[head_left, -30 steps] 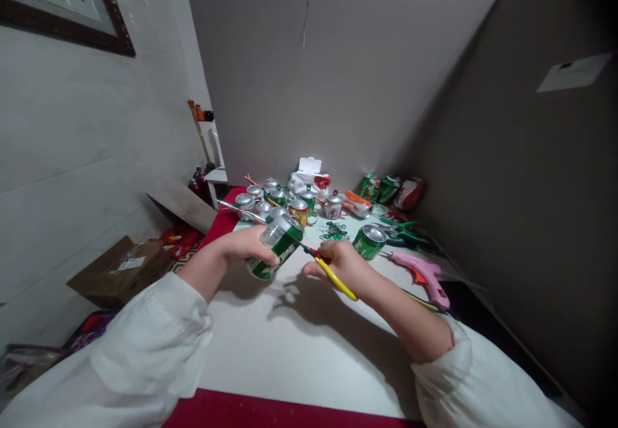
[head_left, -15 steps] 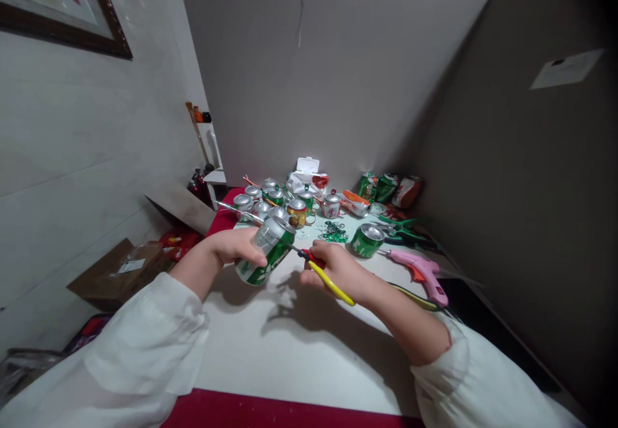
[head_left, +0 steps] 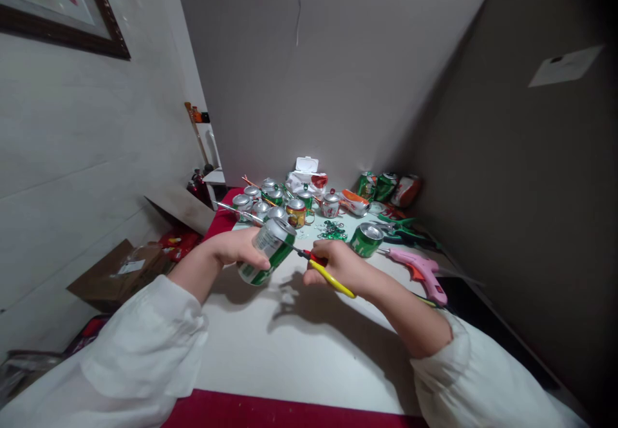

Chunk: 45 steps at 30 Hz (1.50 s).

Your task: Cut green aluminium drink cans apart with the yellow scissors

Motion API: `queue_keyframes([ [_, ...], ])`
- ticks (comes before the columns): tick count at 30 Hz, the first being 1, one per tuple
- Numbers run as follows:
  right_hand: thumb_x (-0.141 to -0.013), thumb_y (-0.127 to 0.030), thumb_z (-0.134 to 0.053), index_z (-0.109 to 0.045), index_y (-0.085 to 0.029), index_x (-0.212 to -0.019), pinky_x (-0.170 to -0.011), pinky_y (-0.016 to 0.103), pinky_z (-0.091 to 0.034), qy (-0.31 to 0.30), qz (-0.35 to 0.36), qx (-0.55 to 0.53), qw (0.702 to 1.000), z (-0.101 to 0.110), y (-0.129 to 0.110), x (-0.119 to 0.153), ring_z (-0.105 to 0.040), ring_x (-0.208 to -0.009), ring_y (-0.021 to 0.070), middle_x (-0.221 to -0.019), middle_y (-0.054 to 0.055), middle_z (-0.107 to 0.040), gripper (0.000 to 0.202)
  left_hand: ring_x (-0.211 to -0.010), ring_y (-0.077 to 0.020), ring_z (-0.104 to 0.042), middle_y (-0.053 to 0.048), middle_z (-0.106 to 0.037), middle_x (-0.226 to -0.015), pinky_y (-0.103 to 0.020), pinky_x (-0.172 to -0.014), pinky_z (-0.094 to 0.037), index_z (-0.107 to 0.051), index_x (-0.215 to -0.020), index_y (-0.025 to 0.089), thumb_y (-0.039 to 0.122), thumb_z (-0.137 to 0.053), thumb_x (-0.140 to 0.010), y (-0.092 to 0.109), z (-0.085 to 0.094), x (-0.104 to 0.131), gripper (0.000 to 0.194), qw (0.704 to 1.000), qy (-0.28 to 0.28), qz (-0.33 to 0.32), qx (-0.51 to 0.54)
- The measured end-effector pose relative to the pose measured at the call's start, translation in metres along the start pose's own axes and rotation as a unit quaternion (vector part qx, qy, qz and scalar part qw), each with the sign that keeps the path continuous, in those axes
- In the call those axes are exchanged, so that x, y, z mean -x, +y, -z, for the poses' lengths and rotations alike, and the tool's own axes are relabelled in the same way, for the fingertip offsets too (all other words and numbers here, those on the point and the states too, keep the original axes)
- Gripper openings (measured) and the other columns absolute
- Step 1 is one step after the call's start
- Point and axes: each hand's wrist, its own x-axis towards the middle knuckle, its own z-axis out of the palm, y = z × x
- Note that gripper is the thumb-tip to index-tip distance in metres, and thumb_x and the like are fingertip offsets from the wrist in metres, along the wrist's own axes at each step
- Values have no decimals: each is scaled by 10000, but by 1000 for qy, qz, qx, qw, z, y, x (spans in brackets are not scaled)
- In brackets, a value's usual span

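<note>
My left hand (head_left: 246, 248) is wrapped round a green and silver drink can (head_left: 275, 257), tilted with its top towards the upper right above the white tabletop. In my right hand (head_left: 337, 262) is a pair of needle-nose pliers (head_left: 333, 279) with yellow and red handles. Their thin dark tip points left and reaches the upper side of the can; whether it pierces the metal I cannot tell. Just beyond my right hand stands a short cut green can (head_left: 367, 240). A small heap of green and silver pull tabs (head_left: 332, 229) lies behind my hands.
Several little teapot-like pieces made from cans (head_left: 295, 212) crowd the back left. Crumpled cans (head_left: 386, 186) lean by the grey panel (head_left: 338, 80). A pink glue gun (head_left: 419, 270) and green-handled pliers (head_left: 405, 230) lie at the right. A cardboard box (head_left: 113, 280) sits lower left.
The plier tip has shifted up and left along the can's upper side. The can has turned slightly in my left hand, showing more silver. My grip on both stays.
</note>
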Motion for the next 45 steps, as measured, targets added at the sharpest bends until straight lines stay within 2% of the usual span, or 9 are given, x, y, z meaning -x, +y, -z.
queue_keyframes([
  [3,-710,-820,-568,-570,-163,-681,-562,252,-324,-13,10,-2,1000,-4,-2,1,-430,-602,118,-726,8,-501,658,-645,-130,-520,11,-581,-712,-236,-588,-410,-605,-794,120,250,-846,-491,5,-6,-2,409,999,-2,16,-39],
  [10,-785,-799,-493,-524,-169,-648,-582,263,-329,11,2,0,1000,-11,3,0,-431,-617,127,-725,7,-458,646,-655,-127,-513,23,-565,-719,-234,-584,-399,-584,-803,143,162,-790,-517,12,-12,-1,353,993,76,8,-87],
  [15,-765,-807,-506,-447,-184,-592,-551,259,-282,31,-10,-3,999,-12,4,-2,-374,-584,112,-681,-11,-429,649,-675,-133,-533,13,-579,-747,-242,-602,-419,-589,-838,138,154,-803,-514,14,-13,0,389,991,102,-3,-81],
  [19,-729,-849,-489,-357,-205,-538,-514,262,-228,41,-30,-9,999,-13,4,-4,-299,-547,101,-593,-32,-367,684,-665,-133,-558,4,-599,-749,-241,-595,-438,-581,-857,140,253,-823,-567,12,-9,2,394,995,86,-4,-48],
  [23,-706,-840,-528,-356,-209,-531,-521,261,-242,35,-24,-22,999,-12,1,-5,-311,-556,105,-582,-35,-366,677,-756,-218,-640,-70,-685,-829,-315,-656,-516,-622,-899,130,466,-852,-508,10,0,8,564,1000,-3,17,-6],
  [26,-676,-790,-615,-399,-201,-555,-542,259,-270,26,-17,-27,999,-10,-1,-4,-363,-587,113,-640,-19,-431,639,-802,-245,-651,-86,-706,-861,-331,-680,-532,-649,-892,125,439,-888,-443,7,6,10,598,999,-45,26,4],
  [32,-777,-670,-606,-531,-180,-704,-547,244,-323,-17,-52,-30,998,-9,-1,3,-431,-594,123,-659,-15,-496,501,-705,-153,-584,-24,-659,-793,-250,-634,-472,-657,-835,120,311,-885,-510,-3,9,4,441,1000,-20,18,2],
  [39,-737,-747,-590,-423,-193,-591,-495,239,-243,-14,-96,-18,995,-6,2,1,-305,-561,103,-573,-46,-363,596,-745,-166,-593,-44,-669,-847,-270,-678,-467,-675,-890,118,336,-872,-542,-5,4,0,455,1000,1,4,6],
  [45,-694,-781,-602,-452,-183,-544,-487,250,-217,-5,-107,-3,994,2,-1,0,-265,-547,99,-532,-50,-325,634,-742,-167,-594,-37,-661,-831,-273,-674,-462,-658,-928,120,370,-865,-529,-4,1,0,515,1000,13,-2,5],
])
